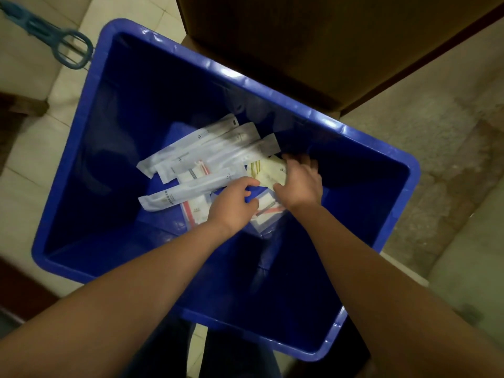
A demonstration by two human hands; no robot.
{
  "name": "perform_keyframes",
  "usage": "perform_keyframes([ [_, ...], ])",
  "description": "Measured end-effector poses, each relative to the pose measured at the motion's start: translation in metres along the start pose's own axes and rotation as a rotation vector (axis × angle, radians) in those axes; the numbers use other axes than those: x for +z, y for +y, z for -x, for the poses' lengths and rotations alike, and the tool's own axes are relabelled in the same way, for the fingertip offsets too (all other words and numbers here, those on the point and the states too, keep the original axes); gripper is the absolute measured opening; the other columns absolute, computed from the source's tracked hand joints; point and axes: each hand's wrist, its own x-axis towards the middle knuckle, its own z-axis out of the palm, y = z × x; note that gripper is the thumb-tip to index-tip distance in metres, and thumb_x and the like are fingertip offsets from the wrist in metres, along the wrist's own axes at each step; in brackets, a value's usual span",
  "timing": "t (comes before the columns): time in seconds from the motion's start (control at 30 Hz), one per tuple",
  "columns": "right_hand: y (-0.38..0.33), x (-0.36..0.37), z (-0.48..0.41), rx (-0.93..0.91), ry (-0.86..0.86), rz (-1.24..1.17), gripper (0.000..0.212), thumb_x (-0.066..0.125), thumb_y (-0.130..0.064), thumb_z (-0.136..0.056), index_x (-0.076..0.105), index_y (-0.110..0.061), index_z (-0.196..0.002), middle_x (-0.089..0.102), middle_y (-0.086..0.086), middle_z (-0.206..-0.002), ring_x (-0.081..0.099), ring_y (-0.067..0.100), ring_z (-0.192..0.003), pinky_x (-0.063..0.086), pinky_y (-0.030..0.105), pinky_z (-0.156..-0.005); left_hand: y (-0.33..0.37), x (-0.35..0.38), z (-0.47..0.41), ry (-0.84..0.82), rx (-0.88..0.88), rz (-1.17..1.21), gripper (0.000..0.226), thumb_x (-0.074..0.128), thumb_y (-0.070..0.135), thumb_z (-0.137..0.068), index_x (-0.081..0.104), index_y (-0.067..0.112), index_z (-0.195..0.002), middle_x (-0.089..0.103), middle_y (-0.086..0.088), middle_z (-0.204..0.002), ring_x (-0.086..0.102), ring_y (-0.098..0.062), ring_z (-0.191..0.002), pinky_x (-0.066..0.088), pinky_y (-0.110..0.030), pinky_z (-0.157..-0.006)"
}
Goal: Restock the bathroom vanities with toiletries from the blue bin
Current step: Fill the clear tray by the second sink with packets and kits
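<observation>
The toiletries are seen at the bottom of the blue bin (272, 85), which stands on the floor; both arms are reached down into it. The coming move is judged to turn on the yellow packet (263, 170); it lies directly under the right hand (301, 182), towards the far right of the heap, and the right hand is much the nearer to it. That hand is closed over the packet, the thumb set at the near edge and the fingers bent down over the far edge; a lift straight up would seem to be called for.

The left hand (234, 205) is held just beside it, lower and to the left; its fingers are curled and the thumb is stretched towards the end of a long white packet (185, 190); whether anything is pinched cannot be told, since a bare patch of bin floor is seen between thumb and fingers. That packet is laid with its long axis running away to the left of the hand; further long white packets (215, 145) are fanned beyond it, roughly parallel. Clear packets (266, 214) with pink contents are partly covered by both wrists; nothing is lifted clear of the heap as yet.
</observation>
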Motion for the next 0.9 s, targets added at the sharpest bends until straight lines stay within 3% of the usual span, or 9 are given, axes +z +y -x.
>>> perform_keyframes([
  [0.23,-0.002,-0.002,0.001,0.067,-0.036,-0.113,0.050,0.071,-0.019,-0.079,0.051,-0.022,-0.124,0.049,0.010,-0.133,0.051,0.033,-0.117,0.042,0.040,-0.099,0.003,-0.002,0.001,-0.006,0.007,-0.022,0.038,0.060,0.016,-0.088,0.056,0.031,-0.123,0.059,0.012,-0.121,0.056,-0.006,-0.106,0.051,-0.032,-0.091],
  [0.43,-0.006,-0.008,0.020,0.085,-0.106,-0.272,0.027,0.060,-0.011,-0.084,0.050,-0.017,-0.109,0.065,0.005,-0.104,0.062,0.028,-0.094,0.053,0.037,-0.074,0.006,-0.002,0.010,-0.028,0.013,-0.031,0.040,0.060,0.017,-0.087,0.055,0.032,-0.124,0.056,0.013,-0.120,0.055,-0.006,-0.107,0.050,-0.028,-0.088],
  [0.57,-0.009,-0.016,0.041,0.117,-0.099,-0.349,0.028,0.054,-0.009,-0.086,0.050,-0.016,-0.113,0.065,0.005,-0.106,0.061,0.028,-0.095,0.054,0.041,-0.077,0.010,-0.010,0.021,-0.033,0.048,-0.045,0.040,0.061,0.015,-0.088,0.054,0.027,-0.125,0.054,0.011,-0.123,0.055,-0.008,-0.106,0.044,-0.023,-0.085],
  [0.7,-0.013,-0.026,0.067,0.145,-0.086,-0.389,0.029,0.055,-0.010,-0.087,0.051,-0.017,-0.114,0.064,0.005,-0.109,0.061,0.028,-0.097,0.045,0.033,-0.070,0.016,-0.020,0.039,-0.033,0.084,-0.068,0.044,0.061,0.014,-0.088,0.051,0.025,-0.129,0.053,0.006,-0.131,0.056,-0.012,-0.109,0.048,-0.029,-0.092],
  [0.83,-0.021,-0.041,0.095,0.138,-0.120,-0.479,0.030,0.058,-0.009,-0.084,0.054,-0.016,-0.114,0.064,0.004,-0.107,0.061,0.026,-0.099,0.052,0.038,-0.082,0.027,-0.041,0.061,-0.018,0.148,-0.173,0.052,0.061,0.014,-0.088,0.045,0.024,-0.136,0.043,0.001,-0.140,0.053,-0.015,-0.116,0.048,-0.032,-0.092],
  [0.9,-0.027,-0.048,0.110,0.099,-0.143,-0.512,0.024,0.060,-0.010,-0.083,0.055,-0.017,-0.106,0.063,0.000,-0.100,0.062,0.024,-0.095,0.053,0.037,-0.080,0.033,-0.053,0.073,-0.015,0.195,-0.236,0.057,0.061,0.012,-0.087,0.041,0.023,-0.139,0.040,-0.001,-0.144,0.050,-0.019,-0.120,0.043,-0.030,-0.096],
])
